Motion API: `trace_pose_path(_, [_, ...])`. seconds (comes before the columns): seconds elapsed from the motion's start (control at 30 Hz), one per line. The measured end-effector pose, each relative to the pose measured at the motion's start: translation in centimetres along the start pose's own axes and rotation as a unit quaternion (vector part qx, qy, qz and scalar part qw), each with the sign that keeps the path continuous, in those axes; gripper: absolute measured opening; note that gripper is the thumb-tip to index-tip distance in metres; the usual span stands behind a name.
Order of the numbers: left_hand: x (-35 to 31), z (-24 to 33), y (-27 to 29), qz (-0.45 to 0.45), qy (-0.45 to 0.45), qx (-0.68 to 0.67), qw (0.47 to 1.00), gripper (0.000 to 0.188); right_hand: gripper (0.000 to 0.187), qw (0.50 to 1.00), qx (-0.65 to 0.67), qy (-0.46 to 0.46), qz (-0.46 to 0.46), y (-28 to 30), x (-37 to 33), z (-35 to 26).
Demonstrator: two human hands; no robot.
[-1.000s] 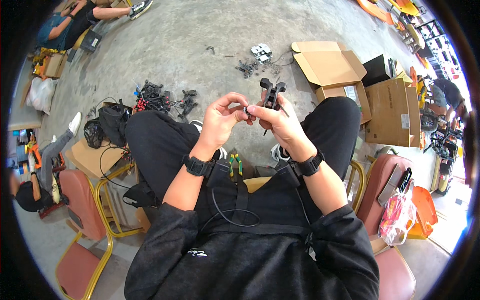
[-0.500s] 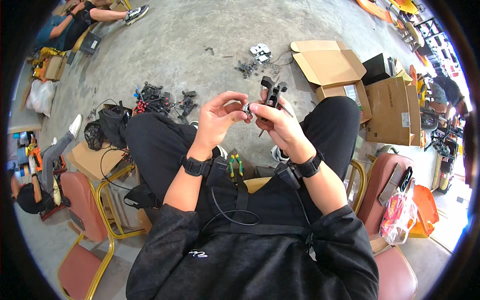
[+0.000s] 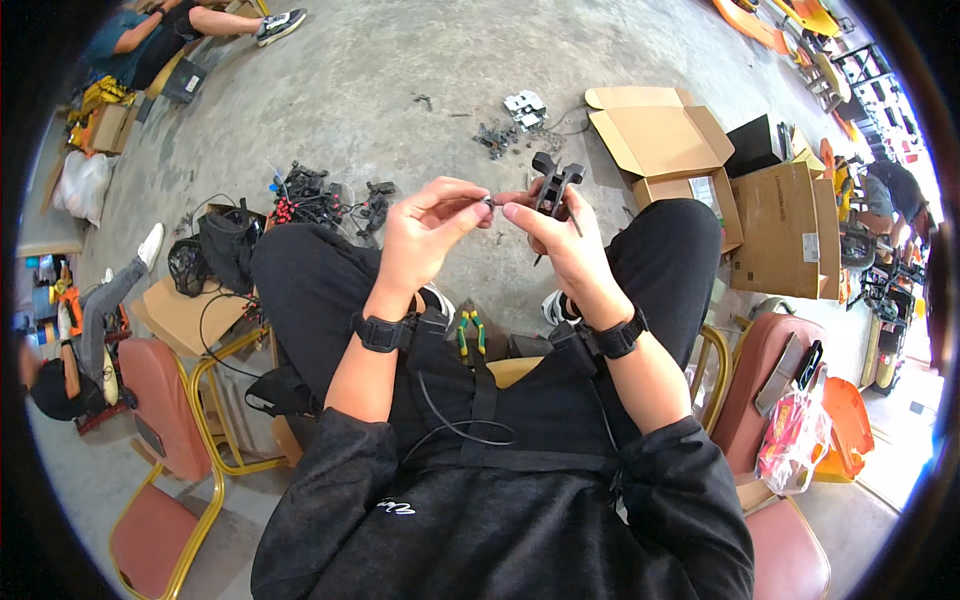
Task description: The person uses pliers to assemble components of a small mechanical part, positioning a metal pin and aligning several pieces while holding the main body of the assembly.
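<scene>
Between the thumb and fingertips of my left hand (image 3: 432, 225) is a small shiny metal piece (image 3: 488, 201), too small to name exactly. My right hand (image 3: 572, 245) is closed around a black forked part (image 3: 553, 185), whose prongs stick up past the fingers. A thin dark rod (image 3: 575, 222) also shows at this hand, partly hidden by it. The right thumb and index fingertip reach toward the metal piece, close to the left fingertips. Below the hands, pliers with green and yellow handles (image 3: 470, 332) lie between my legs.
On the floor ahead lie a pile of black and red parts (image 3: 310, 195), small dark pieces (image 3: 494, 140) and a white-grey component (image 3: 525, 109). An open cardboard box (image 3: 660, 135) stands at right. Pink chairs (image 3: 165, 410) flank me. Another person's leg (image 3: 225, 24) shows far left.
My left fingers have closed in tighter over the small metal piece, which now shows less. The black forked part has shifted slightly right and turned a little in my right hand.
</scene>
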State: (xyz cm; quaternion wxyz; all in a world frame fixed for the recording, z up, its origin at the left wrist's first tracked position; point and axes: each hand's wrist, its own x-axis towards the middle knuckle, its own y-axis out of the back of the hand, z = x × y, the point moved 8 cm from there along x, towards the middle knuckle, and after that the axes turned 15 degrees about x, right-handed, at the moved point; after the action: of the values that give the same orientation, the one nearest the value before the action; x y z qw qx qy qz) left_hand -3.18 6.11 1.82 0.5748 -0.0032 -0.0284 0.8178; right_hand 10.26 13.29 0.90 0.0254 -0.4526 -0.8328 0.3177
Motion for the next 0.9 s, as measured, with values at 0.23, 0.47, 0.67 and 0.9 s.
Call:
trace_pose_path(0.23, [-0.4,1.8,1.7,0.058,-0.059,0.058,0.995,0.018,0.034,0.975,-0.126,-0.13,-0.125,-1.2,-0.7,1.2])
trace_pose_path(0.47, [-1.3,3.9,-0.1,-0.028,-0.185,0.158,0.969,0.014,0.04,0.949,-0.151,-0.181,-0.21,-3.1,-2.2,2.0])
trace_pose_path(0.67, [-1.5,4.6,-0.7,-0.013,-0.219,0.219,0.951,0.017,0.039,0.94,-0.274,-0.148,-0.141,-1.4,-1.5,1.6])
trace_pose_path(0.9, [-1.6,4.3,-0.6,-0.017,-0.212,0.202,0.956,0.016,0.034,0.931,-0.257,-0.189,-0.18,-1.8,-2.0,2.3])
